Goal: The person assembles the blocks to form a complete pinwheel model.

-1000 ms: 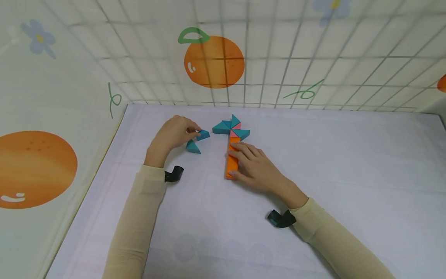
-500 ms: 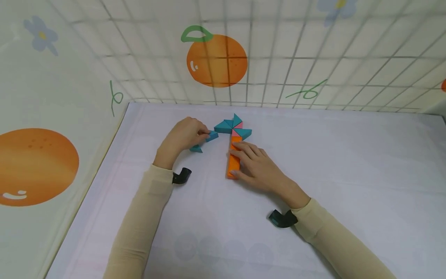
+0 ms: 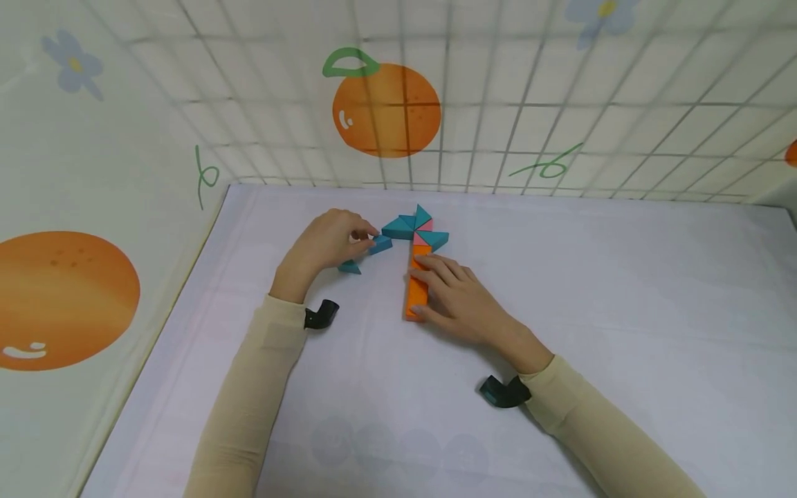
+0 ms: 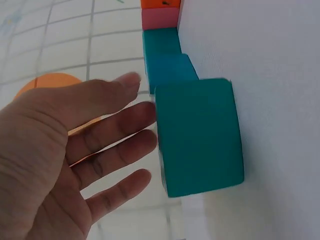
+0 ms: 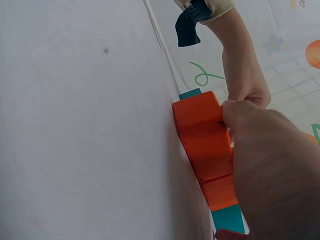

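My left hand (image 3: 330, 242) is beside a blue block (image 3: 382, 245) on the table, thumb and forefinger slightly apart at its near end. In the left wrist view, the fingers (image 4: 117, 122) are spread, and a large teal block (image 4: 200, 140) stands in front. Partly behind this hand lies a loose teal triangular block (image 3: 351, 267). My right hand (image 3: 463, 301) rests its thumb and fingertips on a row of orange blocks (image 3: 417, 297). At the row's far end, several teal blocks (image 3: 397, 229) and pink blocks (image 3: 421, 238) form a pinwheel shape.
A pale cloth covers the table (image 3: 591, 311). Behind it rises a white gridded backdrop (image 3: 486, 90) printed with oranges, and a similar sheet (image 3: 156, 124) hangs at the left. Black camera mounts (image 3: 506, 391) stick out from both wrists.
My left hand carried the blue block rightward, close to the pinwheel's left teal block, then its fingers loosened from it. The right hand has stayed on the orange blocks.
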The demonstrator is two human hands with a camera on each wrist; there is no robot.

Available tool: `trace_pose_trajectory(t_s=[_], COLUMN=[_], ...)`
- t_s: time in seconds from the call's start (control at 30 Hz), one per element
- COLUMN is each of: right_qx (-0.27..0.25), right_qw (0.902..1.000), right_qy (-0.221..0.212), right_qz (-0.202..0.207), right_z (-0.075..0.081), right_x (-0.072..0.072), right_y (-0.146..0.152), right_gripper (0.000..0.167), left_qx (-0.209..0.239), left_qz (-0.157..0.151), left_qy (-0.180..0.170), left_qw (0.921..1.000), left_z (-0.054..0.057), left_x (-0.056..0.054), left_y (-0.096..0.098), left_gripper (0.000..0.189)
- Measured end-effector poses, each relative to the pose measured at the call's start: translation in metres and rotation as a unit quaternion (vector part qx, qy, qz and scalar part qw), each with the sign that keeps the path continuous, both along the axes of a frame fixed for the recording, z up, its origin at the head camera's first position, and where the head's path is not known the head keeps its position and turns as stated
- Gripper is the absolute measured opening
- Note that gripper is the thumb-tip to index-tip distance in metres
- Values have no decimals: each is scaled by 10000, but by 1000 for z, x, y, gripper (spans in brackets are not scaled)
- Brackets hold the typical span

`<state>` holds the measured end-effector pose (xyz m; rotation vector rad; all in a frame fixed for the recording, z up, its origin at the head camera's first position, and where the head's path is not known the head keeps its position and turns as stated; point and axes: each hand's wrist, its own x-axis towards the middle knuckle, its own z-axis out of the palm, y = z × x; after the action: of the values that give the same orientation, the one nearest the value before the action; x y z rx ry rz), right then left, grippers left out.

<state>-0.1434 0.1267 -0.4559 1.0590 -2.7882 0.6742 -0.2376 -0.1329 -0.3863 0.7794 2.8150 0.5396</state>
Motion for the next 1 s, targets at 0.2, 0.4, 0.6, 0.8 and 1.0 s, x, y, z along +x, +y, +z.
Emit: trace_pose_trajectory(t_s=[0.2,0.4,0.6,0.8,1.0], right_qx=[12,-47,-67,-70,-73], right_qw=[10000,10000,10000,10000,10000], right_qy=[23,53,22,-16,-23], right_qz=[-26,-18,-14,-20,-35], right_z=[0,-1,0,1,0], right_x=[0,0,0,0,0], right_y=[0,0,-1,0,-1], right_gripper=[59,58,58,57,57], left_qx=[49,69,-61,-151,21], left_qz=[-49,-64,-78,-139,-198], left_qy=[-404,-415,-349,-239,-141], left_qw=[9992,9991,9993,9995,9997], left_z=[0,-2,-4,-8,-7], left_x=[0,1,2,1,3], left_y=[1,6,12,17,14], left_gripper=[28,28,29,30,29])
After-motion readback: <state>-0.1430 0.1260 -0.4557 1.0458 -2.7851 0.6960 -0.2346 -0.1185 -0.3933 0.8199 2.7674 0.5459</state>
